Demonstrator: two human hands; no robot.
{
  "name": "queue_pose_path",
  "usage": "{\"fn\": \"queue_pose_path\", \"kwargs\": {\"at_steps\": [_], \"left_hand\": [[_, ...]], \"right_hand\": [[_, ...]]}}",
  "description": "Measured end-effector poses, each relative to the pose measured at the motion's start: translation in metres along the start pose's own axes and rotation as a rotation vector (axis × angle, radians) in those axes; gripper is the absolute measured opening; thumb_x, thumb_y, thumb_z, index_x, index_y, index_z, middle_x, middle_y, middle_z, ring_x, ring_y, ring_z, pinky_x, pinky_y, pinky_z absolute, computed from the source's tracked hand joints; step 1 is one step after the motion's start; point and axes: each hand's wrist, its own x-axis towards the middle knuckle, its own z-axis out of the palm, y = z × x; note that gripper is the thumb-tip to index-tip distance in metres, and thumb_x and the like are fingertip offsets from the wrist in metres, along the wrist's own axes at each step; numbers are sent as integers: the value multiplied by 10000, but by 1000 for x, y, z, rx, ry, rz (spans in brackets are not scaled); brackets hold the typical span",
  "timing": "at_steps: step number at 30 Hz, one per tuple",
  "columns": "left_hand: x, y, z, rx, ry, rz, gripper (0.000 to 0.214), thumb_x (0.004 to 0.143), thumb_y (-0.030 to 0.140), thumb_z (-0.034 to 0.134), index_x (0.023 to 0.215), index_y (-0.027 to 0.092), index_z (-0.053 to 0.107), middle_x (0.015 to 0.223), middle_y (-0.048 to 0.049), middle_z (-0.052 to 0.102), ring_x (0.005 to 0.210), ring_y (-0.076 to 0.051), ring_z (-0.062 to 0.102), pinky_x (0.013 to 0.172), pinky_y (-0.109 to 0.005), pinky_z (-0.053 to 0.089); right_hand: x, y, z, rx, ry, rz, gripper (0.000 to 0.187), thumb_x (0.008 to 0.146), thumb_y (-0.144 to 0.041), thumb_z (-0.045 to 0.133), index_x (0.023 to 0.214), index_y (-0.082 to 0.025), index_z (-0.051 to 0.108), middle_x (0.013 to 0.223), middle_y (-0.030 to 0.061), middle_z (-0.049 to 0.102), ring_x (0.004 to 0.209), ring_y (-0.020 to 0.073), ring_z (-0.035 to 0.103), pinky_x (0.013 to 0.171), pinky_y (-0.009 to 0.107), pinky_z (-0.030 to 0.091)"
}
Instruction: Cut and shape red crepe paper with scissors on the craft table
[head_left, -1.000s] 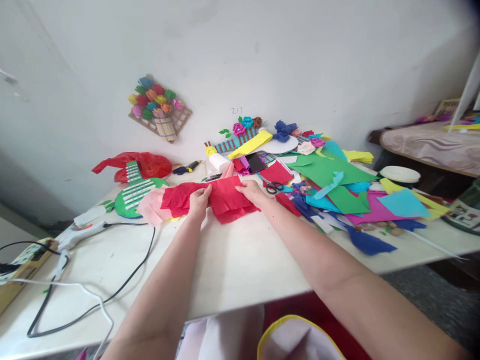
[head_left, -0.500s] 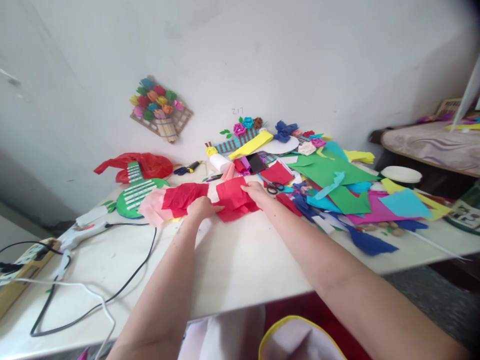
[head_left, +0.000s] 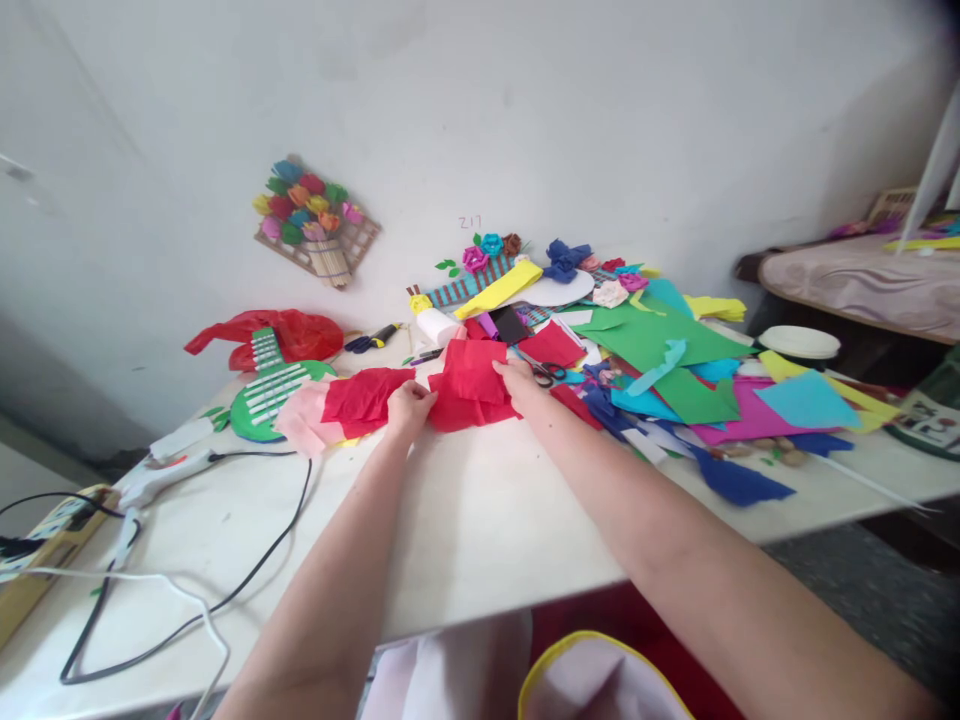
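A red crepe paper sheet (head_left: 474,372) lies on the table in layers, with a smaller piece on top. My right hand (head_left: 516,384) grips its right edge between thumb and fingers. At its left edge, my left hand (head_left: 409,406) is pinched closed on the paper's border; the fingertips partly hide the contact. Just left of that hand lies a crumpled darker red crepe paper piece (head_left: 364,397), beside pale pink crepe paper (head_left: 304,415). Black-handled scissors (head_left: 549,374) rest right behind my right hand.
A glue gun (head_left: 166,480) with looping cables lies at the left near a power strip (head_left: 52,550). A green guitar-shaped craft (head_left: 274,395) stands behind it. Coloured paper scraps, including a green sheet (head_left: 637,335), pile up at the right. A white paper roll (head_left: 437,326) lies at the back.
My left hand has drawn back from over the red sheet, its extended finger now bent into a pinch at the left edge. The top red piece has shifted slightly back and right.
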Motion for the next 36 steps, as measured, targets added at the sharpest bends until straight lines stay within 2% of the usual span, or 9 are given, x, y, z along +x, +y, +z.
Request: {"fn": "queue_pose_path", "kwargs": {"at_steps": [4, 8, 13, 20, 23, 26, 30, 32, 36], "left_hand": [[-4, 2, 5, -195, -56, -93, 368, 525, 243, 689, 856, 161, 552, 532, 22, 557, 505, -128, 530, 503, -215, 384], [-2, 1, 5, -320, -24, -142, 539, 532, 215, 697, 1030, 138, 504, 564, 28, 559, 495, -114, 530, 495, -210, 402], [5, -8, 6, -398, 31, -168, 541, 469, 210, 740, 968, 122, 554, 580, 30, 543, 508, -106, 529, 518, -218, 422], [4, -13, 6, -347, -42, -235, 314, 420, 288, 760, 608, 133, 562, 504, 12, 533, 484, -116, 509, 496, -233, 405], [2, -11, 5, -362, 7, -236, 327, 442, 252, 751, 682, 140, 559, 513, 26, 523, 486, -115, 514, 484, -223, 405], [1, -9, 6, -422, 39, -229, 460, 493, 219, 731, 912, 143, 558, 568, 16, 563, 533, -139, 562, 514, -238, 442], [2, -9, 9, -522, -15, -140, 632, 562, 182, 687, 1159, 179, 479, 602, 10, 602, 566, -149, 596, 559, -255, 475], [2, -10, 10, -568, -49, -107, 610, 583, 184, 670, 1168, 180, 498, 621, 2, 619, 584, -146, 604, 583, -258, 483], [3, -13, 9, -531, -90, -70, 367, 598, 194, 649, 957, 119, 650, 689, -43, 654, 617, -139, 605, 627, -247, 482]], "right_hand": [[5, 2, 0, 73, 69, 3, 136, 670, -267, 575, 758, -164, 560, 690, 12, 620, 637, 139, 592, 603, 259, 475], [1, -2, 2, 185, 55, -18, 113, 669, -193, 566, 780, -169, 570, 700, 8, 638, 639, 143, 607, 619, 272, 484], [-10, -12, 3, 293, 65, 21, 139, 696, -145, 527, 820, -183, 579, 688, 2, 647, 622, 147, 618, 621, 291, 497], [-13, -15, 3, 350, 34, 3, 155, 686, -110, 512, 810, -180, 572, 696, -9, 652, 646, 139, 625, 665, 287, 505], [-13, -17, 4, 366, 28, 8, 160, 686, -90, 502, 798, -181, 570, 687, -15, 650, 649, 134, 624, 664, 278, 505], [-12, -16, 5, 358, 33, 13, 141, 684, -88, 511, 774, -181, 564, 669, -19, 644, 634, 132, 621, 649, 272, 505], [-9, -13, 4, 333, 54, 35, 101, 690, -104, 522, 749, -182, 550, 644, -18, 634, 608, 139, 617, 636, 294, 505], [-8, -13, 4, 330, 50, 33, 98, 689, -106, 522, 744, -183, 546, 642, -18, 632, 608, 140, 617, 640, 298, 504], [-9, -12, 4, 342, 34, 6, 107, 679, -99, 523, 738, -187, 541, 634, -29, 627, 609, 132, 613, 643, 284, 503]]}}
